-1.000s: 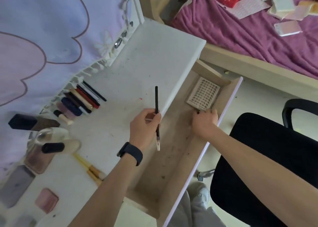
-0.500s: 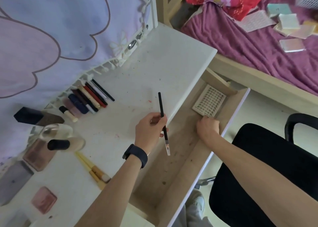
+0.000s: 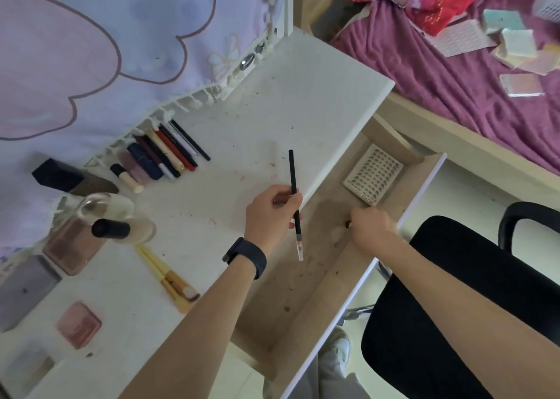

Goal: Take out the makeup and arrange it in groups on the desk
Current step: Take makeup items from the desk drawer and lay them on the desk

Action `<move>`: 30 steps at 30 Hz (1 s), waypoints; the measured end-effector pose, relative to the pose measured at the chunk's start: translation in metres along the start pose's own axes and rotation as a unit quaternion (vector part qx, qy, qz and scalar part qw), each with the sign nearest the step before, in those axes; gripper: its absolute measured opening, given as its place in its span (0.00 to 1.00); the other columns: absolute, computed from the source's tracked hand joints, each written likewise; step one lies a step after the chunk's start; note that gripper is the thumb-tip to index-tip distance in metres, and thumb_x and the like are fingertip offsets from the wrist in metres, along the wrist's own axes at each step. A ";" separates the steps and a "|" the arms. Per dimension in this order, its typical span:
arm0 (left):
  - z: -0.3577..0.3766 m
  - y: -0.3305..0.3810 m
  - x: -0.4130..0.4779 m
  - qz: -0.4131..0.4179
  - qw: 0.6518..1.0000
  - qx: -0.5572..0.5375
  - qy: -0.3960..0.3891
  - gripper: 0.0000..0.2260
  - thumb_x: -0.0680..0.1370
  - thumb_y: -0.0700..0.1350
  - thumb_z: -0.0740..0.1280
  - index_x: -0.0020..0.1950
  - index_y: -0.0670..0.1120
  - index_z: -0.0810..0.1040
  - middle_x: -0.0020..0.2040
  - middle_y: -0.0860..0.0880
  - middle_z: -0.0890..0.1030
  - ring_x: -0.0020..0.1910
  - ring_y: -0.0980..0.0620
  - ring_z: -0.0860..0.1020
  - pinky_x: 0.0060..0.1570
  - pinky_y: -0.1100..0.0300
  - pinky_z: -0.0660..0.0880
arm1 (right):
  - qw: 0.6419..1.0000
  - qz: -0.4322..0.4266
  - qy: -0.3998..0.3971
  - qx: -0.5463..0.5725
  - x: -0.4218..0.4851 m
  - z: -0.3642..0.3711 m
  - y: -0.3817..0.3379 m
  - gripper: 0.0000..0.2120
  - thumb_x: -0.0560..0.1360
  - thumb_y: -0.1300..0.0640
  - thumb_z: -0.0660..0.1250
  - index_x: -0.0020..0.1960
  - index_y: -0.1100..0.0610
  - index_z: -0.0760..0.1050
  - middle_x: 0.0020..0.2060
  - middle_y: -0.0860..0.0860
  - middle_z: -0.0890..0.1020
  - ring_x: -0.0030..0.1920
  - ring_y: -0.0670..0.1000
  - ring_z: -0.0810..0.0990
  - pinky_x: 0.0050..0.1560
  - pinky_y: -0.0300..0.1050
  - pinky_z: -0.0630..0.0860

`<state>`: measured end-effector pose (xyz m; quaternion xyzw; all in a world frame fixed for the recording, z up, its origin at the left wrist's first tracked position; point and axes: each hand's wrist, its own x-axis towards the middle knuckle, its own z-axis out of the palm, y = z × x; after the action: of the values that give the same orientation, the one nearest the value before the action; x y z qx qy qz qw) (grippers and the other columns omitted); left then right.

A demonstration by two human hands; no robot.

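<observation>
Pinches a slim black pencil (image 3: pixel 294 198) at mid-length in the left hand (image 3: pixel 272 214), fingers curled round it, right over the left rim of the open drawer (image 3: pixel 303 301). Holds it steeply tilted, with the clear-capped end low over the drawer floor and the dark end up over the desk (image 3: pixel 288 102). Wears a dark wristband (image 3: pixel 247 256) on that arm.

Reaches into the drawer with the right hand (image 3: pixel 371 229), knuckles up and fingers tucked under, out of sight. Shows a small dark tip (image 3: pixel 348 224) at those fingers, down on the drawer floor. Cannot tell whether gripped or only touched, nor what it is. Stops just short of a white perforated tray (image 3: pixel 374 179), flat in the drawer's far corner.

Left of the drawer, on the desk:
- 1 tight row of pencils and sticks (image 3: pixel 163 153) along the back edge, well apart from the drawer.
- 2 yellow-handled brushes (image 3: pixel 169 280) side by side, near the drawer's left wall.
- Farther left of the drawer, a black-capped bottle (image 3: pixel 110 228) on its side, touching a brown palette (image 3: pixel 72 247).
- Farther left again, a pink compact (image 3: pixel 79 324) and a grey case (image 3: pixel 24 289).

Right of the drawer, a black chair (image 3: pixel 454 307). Beyond the drawer's far end, a purple blanket (image 3: pixel 454 74) on a bed.
</observation>
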<state>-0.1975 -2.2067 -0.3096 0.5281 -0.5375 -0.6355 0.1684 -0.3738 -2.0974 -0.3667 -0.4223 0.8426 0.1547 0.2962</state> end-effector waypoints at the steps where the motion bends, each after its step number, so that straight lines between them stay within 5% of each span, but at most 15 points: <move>1: -0.001 0.000 -0.001 0.002 1.000 -0.003 -0.004 0.06 0.77 0.45 0.72 0.53 0.47 0.83 0.45 0.49 0.85 0.40 0.48 0.85 0.36 0.60 0.79 | 0.992 0.001 -0.003 0.130 -0.008 -0.006 0.004 0.11 0.81 0.57 0.63 0.62 0.55 0.77 0.49 0.51 0.81 0.51 0.55 0.79 0.48 0.48 0.76; 2: -0.001 0.000 -0.002 0.003 1.000 -0.008 -0.008 0.05 0.77 0.45 0.72 0.52 0.48 0.83 0.45 0.49 0.85 0.41 0.47 0.85 0.37 0.60 0.80 | 0.963 -0.004 -0.007 0.271 -0.019 -0.011 0.007 0.11 0.81 0.52 0.66 0.63 0.51 0.79 0.52 0.48 0.83 0.53 0.51 0.81 0.51 0.45 0.78; 5: -0.005 0.005 -0.004 -0.016 0.998 -0.058 -0.020 0.05 0.77 0.43 0.73 0.52 0.46 0.84 0.43 0.49 0.85 0.42 0.44 0.86 0.42 0.56 0.82 | 0.800 -0.029 -0.021 0.599 -0.057 -0.026 0.004 0.10 0.78 0.49 0.72 0.59 0.46 0.83 0.53 0.44 0.86 0.52 0.42 0.84 0.47 0.36 0.79; 8: -0.010 0.011 -0.008 -0.057 0.987 -0.150 -0.033 0.07 0.76 0.41 0.74 0.54 0.43 0.84 0.42 0.48 0.86 0.43 0.41 0.86 0.42 0.57 0.82 | 0.704 -0.033 -0.042 0.708 -0.079 -0.028 -0.010 0.11 0.78 0.51 0.72 0.59 0.51 0.84 0.52 0.49 0.87 0.51 0.49 0.84 0.55 0.45 0.79; 11: -0.014 0.014 -0.014 -0.071 0.986 -0.145 -0.040 0.08 0.75 0.45 0.76 0.53 0.45 0.84 0.44 0.48 0.87 0.44 0.46 0.86 0.41 0.58 0.81 | 0.665 -0.035 -0.050 0.744 -0.089 -0.031 -0.031 0.10 0.79 0.53 0.71 0.59 0.53 0.83 0.52 0.53 0.87 0.50 0.54 0.83 0.55 0.49 0.79; 20: -0.030 0.022 -0.020 -0.052 0.995 -0.084 -0.011 0.09 0.75 0.53 0.75 0.51 0.51 0.84 0.45 0.51 0.86 0.43 0.56 0.85 0.41 0.63 0.80 | 0.724 -0.085 -0.025 0.684 -0.087 -0.038 -0.059 0.08 0.74 0.50 0.77 0.52 0.48 0.86 0.34 0.46 0.81 0.33 0.43 0.76 0.36 0.32 0.73; 23: -0.044 0.016 -0.017 -0.007 0.997 0.021 0.068 0.10 0.77 0.60 0.69 0.52 0.56 0.82 0.51 0.58 0.85 0.50 0.62 0.81 0.50 0.64 0.76 | 0.736 -0.072 -0.015 0.672 -0.075 -0.041 -0.066 0.09 0.74 0.51 0.77 0.53 0.50 0.86 0.32 0.44 0.79 0.32 0.42 0.75 0.35 0.31 0.72; 27: -0.078 -0.001 -0.007 0.083 0.918 0.335 0.198 0.14 0.81 0.53 0.63 0.66 0.53 0.75 0.66 0.51 0.75 0.68 0.50 0.68 0.65 0.54 0.70 | 0.789 -0.069 0.010 0.611 -0.049 -0.057 -0.086 0.10 0.74 0.50 0.76 0.54 0.49 0.83 0.32 0.40 0.82 0.31 0.40 0.77 0.39 0.37 0.73; 30: -0.095 -0.018 -0.001 0.080 0.855 0.473 0.195 0.23 0.82 0.54 0.60 0.76 0.49 0.67 0.78 0.45 0.64 0.77 0.45 0.58 0.74 0.50 0.60 | 0.834 -0.100 0.054 0.540 -0.030 -0.073 -0.109 0.06 0.74 0.49 0.75 0.51 0.43 0.82 0.36 0.37 0.84 0.35 0.40 0.81 0.38 0.34 0.73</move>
<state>-0.1101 -2.2472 -0.3116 0.6124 -0.7699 -0.1722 0.0501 -0.2994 -2.1807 -0.2918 -0.2849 0.7597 -0.3784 0.4455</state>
